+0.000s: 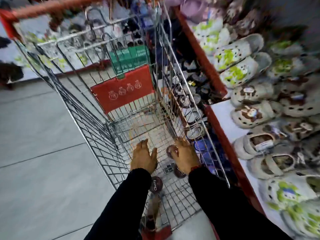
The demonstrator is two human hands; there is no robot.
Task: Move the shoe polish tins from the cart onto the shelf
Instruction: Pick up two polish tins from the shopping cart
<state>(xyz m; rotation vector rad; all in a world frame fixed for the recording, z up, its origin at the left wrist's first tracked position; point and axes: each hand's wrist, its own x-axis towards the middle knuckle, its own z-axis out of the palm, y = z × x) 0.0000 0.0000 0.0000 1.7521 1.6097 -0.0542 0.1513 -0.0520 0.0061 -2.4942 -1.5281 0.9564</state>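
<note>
Hands reached down together into the wire cart (pixel 97 108), both arms in black sleeves. The left hand (pixel 143 155) lay flat and spread over the basket floor, fingers apart, holding nothing that could be seen. The right hand (pixel 183 155) had its fingers curled round a dark round polish tin (pixel 171 150), which showed at the thumb side of the palm; motion blur left it unclear how firm that hold was. A second tin (pixel 179 172) lay on the mesh just below the right wrist, partly hidden by it. A third tin (pixel 155 185), brown with white lettering on its lid, rested on the cart floor beside the left sleeve. A red panel (pixel 123 89) with white printed figures stood against the far end of the basket. To the right of the cart ran the shelf (pixel 223 122), white with a red edge, crowded with grey clogs (pixel 251 113) and green-patterned clogs (pixel 237 54).
</note>
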